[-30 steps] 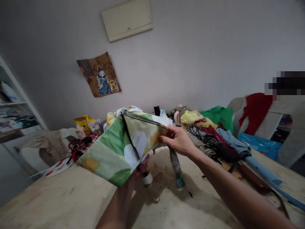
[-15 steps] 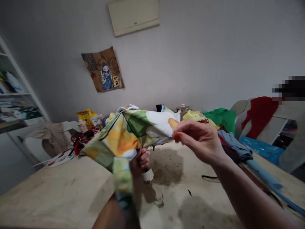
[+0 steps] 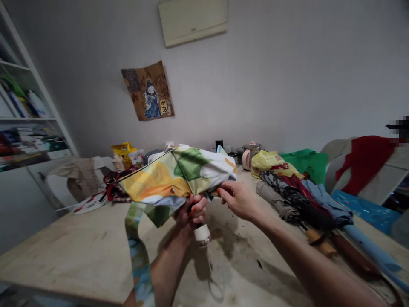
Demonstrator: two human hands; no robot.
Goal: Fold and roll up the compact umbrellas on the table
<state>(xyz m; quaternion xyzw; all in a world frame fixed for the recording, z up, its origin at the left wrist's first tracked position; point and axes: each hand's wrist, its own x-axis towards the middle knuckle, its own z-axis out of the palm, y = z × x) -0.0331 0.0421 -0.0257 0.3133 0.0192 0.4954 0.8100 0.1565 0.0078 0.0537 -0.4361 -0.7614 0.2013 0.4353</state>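
My left hand point(image 3: 193, 212) is wrapped around the handle end of a folding umbrella point(image 3: 198, 170). The canopy, patterned in green, white, yellow and orange, is partly folded and lies crosswise above that fist. Below the fist, the white handle end point(image 3: 202, 234) sticks out, with a thin wrist loop point(image 3: 214, 290) hanging from it. A patterned fabric strap point(image 3: 138, 247) dangles on the left, in front of my left forearm. At the canopy's lower right edge, my right hand point(image 3: 238, 198) has thumb and finger pinched together on the fabric; the exact fold is partly hidden.
Several folded umbrellas point(image 3: 306, 204) lie on the right of the wooden table point(image 3: 96, 243). Behind them are a yellow bag point(image 3: 268, 164), a green bag point(image 3: 305, 162) and a glass pot point(image 3: 252, 149). A round fan point(image 3: 91, 204) and red-black items point(image 3: 115, 187) lie at left.
My right hand has moved down and left, from the canopy's right tip to its lower edge. The loose strap has swung left. The view has shifted slightly, showing more umbrellas at right.
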